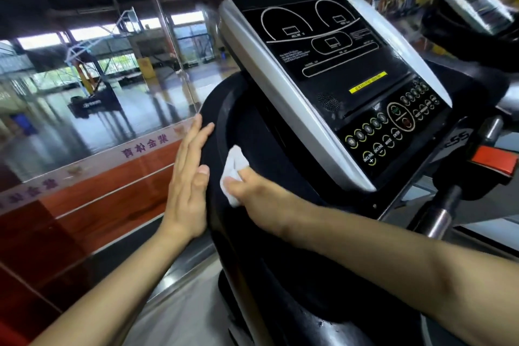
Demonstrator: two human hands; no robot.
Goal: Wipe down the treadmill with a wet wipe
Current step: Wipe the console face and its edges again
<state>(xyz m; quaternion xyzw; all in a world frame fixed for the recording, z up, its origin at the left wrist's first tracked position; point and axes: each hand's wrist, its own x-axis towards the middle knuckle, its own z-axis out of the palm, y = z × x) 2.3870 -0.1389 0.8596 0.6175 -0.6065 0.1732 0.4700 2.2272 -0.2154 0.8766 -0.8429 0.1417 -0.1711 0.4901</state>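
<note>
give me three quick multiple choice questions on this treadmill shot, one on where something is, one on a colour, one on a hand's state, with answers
1. Where is the wipe?
A. on the button panel
B. on the black tray left of the console
C. on the floor

2. What colour is the warning strip on the console?
A. yellow
B. green
C. blue

3. What is the left hand doing?
A. gripping the wipe
B. curled in a fist
C. lying flat, fingers straight, against the tray's outer edge

Answers:
1 B: the right hand pinches the white wipe against the black tray, beside the console.
2 A: the warning strip above the buttons is yellow.
3 C: the left hand has straight fingers laid on the tray's rim and holds nothing.
</note>
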